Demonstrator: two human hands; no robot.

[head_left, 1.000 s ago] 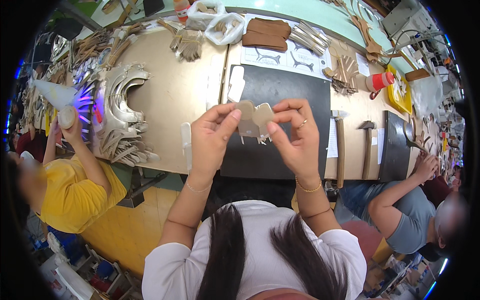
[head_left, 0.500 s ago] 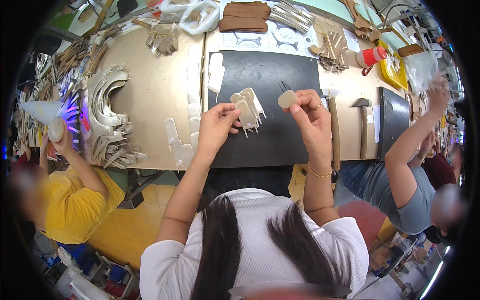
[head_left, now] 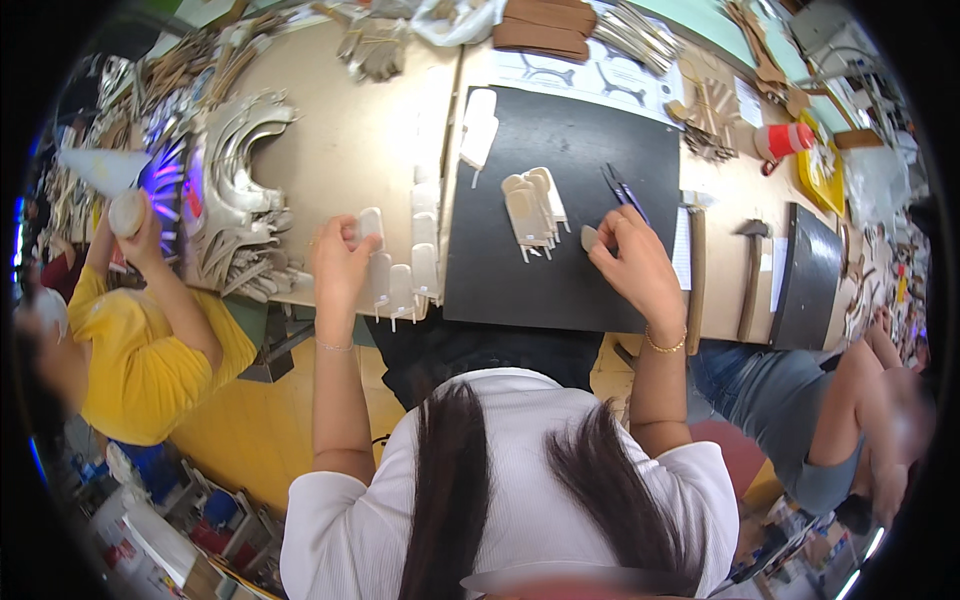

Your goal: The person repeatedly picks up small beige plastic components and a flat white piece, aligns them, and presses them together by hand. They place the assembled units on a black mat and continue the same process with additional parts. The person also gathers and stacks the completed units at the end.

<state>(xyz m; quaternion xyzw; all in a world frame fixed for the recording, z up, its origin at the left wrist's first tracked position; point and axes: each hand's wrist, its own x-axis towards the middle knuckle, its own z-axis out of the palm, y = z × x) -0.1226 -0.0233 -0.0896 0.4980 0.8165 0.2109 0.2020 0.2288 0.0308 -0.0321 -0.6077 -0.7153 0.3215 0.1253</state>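
Note:
My left hand [head_left: 340, 262] has its thumb and fingers closed on a flat cream tab [head_left: 370, 224] with rounded ends, at the table's left. Close by lie other cream tabs [head_left: 401, 284] with thin prongs. Over the black mat [head_left: 590, 295], my right hand [head_left: 638, 265] pinches a small rounded cream piece [head_left: 588, 238], mostly hidden by the fingers. Dark tweezers [head_left: 622, 190] stick out beyond that hand; whether it grips them or they lie on the mat is unclear. A fanned stack of pronged cream tabs [head_left: 530, 208] rests mid-mat, and more tabs [head_left: 480, 128] lie at its upper left corner.
Curved pale parts [head_left: 235, 160] pile up at left, beside a person in yellow [head_left: 150, 370]. Right of the mat are a hammer [head_left: 752, 280] and a dark slab [head_left: 803, 275]. Brown strips [head_left: 545, 28] and a red-and-white bottle [head_left: 783, 140] sit farther back. Another person works at right.
My left hand has let go of the tab stack, leaving it on the mat, and moved left to a tab on the table. My right hand has turned palm down, lower over the mat.

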